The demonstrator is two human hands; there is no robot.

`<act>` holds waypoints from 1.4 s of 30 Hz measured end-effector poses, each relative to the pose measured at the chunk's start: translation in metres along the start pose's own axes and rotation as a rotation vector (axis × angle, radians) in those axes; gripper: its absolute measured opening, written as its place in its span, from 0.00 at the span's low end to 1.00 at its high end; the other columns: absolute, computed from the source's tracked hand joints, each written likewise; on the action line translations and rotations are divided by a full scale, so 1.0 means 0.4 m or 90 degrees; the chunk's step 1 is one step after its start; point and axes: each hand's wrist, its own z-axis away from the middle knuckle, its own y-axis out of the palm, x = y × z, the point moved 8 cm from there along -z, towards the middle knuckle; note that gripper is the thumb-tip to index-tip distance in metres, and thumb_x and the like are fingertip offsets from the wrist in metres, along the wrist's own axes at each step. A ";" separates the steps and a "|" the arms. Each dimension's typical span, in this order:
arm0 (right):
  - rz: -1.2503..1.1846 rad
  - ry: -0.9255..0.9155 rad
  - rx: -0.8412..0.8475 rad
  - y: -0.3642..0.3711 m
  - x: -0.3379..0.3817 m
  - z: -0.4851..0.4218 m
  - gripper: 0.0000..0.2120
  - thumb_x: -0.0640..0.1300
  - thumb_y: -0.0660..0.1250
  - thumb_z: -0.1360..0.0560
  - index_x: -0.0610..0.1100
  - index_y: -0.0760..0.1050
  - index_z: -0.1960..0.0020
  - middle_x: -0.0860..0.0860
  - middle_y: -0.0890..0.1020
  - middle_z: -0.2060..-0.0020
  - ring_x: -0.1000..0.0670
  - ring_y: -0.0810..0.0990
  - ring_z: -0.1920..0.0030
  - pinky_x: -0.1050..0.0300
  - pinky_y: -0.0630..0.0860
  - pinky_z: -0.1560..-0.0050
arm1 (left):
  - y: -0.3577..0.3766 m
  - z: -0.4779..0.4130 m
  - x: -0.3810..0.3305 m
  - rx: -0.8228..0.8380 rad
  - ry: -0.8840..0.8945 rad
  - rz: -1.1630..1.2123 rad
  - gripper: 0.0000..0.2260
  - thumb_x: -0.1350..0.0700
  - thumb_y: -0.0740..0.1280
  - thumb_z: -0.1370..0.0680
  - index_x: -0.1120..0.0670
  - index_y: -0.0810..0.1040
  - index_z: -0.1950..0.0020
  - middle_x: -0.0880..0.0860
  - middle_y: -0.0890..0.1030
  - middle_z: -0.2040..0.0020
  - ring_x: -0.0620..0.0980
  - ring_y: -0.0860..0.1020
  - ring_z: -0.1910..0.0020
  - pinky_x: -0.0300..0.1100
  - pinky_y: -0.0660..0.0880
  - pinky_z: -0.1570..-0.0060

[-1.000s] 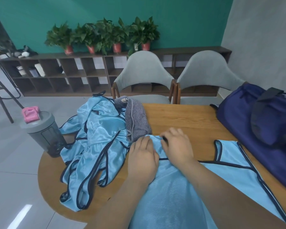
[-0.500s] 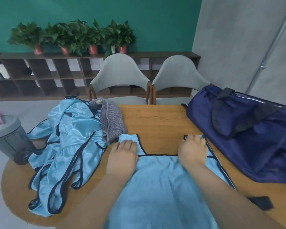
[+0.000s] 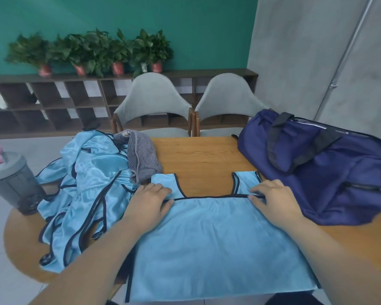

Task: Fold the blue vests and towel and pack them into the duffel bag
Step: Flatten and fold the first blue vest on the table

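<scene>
On the wooden table point(image 3: 202, 159), at its near edge, a light blue vest point(image 3: 207, 243) is lying flat, with its two shoulder straps pointing toward the table's far edge and its hem hanging slightly over the near edge.

- The left hand point(image 3: 149, 203) is resting palm down on the vest's left shoulder strap. Its fingers are lying nearly straight and are pressing the fabric against the table.
- The right hand point(image 3: 273, 201) is resting on the vest's right shoulder strap. Its fingers are bending, and the fingertips are touching the dark trim of the neckline. Whether they are pinching the trim or only pressing it cannot be told.
- A pile of blue vests point(image 3: 86, 194) is lying crumpled on the table's left side, partly hanging over the edge.
- A grey striped towel point(image 3: 141, 159) is lying bunched on the pile, toward the table's far edge.
- The navy duffel bag point(image 3: 317, 172) is sitting on the table's right side, touching the flat vest's right strap. Its zip appears closed.

Two grey chairs point(image 3: 152, 100) are standing at the table's far edge. A grey bin point(image 3: 11, 181) is standing at the table's left edge.
</scene>
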 end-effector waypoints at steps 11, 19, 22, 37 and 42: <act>-0.040 0.028 0.040 -0.006 -0.022 0.000 0.06 0.49 0.73 0.21 0.57 0.77 0.53 0.56 0.77 0.55 0.51 0.79 0.56 0.51 0.74 0.52 | -0.034 0.013 0.041 0.103 -0.058 0.113 0.05 0.49 0.73 0.20 0.48 0.83 0.46 0.42 0.77 0.57 0.49 0.77 0.52 0.50 0.76 0.48; -0.196 0.067 0.082 -0.011 -0.048 0.027 0.09 0.52 0.73 0.21 0.58 0.73 0.48 0.60 0.82 0.52 0.56 0.81 0.50 0.52 0.78 0.53 | -0.016 0.057 0.079 0.076 -0.250 0.349 0.04 0.53 0.70 0.17 0.45 0.76 0.47 0.44 0.81 0.62 0.41 0.78 0.62 0.40 0.70 0.62; -0.207 0.073 0.077 -0.009 -0.055 0.031 0.15 0.47 0.74 0.22 0.57 0.75 0.38 0.55 0.82 0.45 0.52 0.81 0.43 0.53 0.77 0.47 | -0.013 0.067 0.080 0.067 -0.276 0.369 0.07 0.55 0.70 0.18 0.44 0.76 0.44 0.46 0.81 0.61 0.42 0.79 0.62 0.41 0.71 0.61; -0.324 0.236 0.010 -0.039 -0.080 0.048 0.08 0.39 0.68 0.21 0.49 0.78 0.44 0.52 0.82 0.59 0.51 0.79 0.53 0.60 0.69 0.58 | -0.065 0.099 0.048 -0.043 -0.278 0.230 0.11 0.62 0.63 0.19 0.46 0.67 0.48 0.47 0.78 0.62 0.51 0.77 0.63 0.50 0.74 0.66; -0.358 0.248 -0.178 -0.138 -0.057 0.046 0.10 0.37 0.63 0.20 0.52 0.73 0.50 0.55 0.81 0.59 0.53 0.79 0.57 0.53 0.70 0.57 | -0.118 0.080 0.060 -0.135 -0.276 0.258 0.13 0.66 0.62 0.20 0.47 0.73 0.53 0.48 0.75 0.56 0.54 0.76 0.58 0.52 0.74 0.60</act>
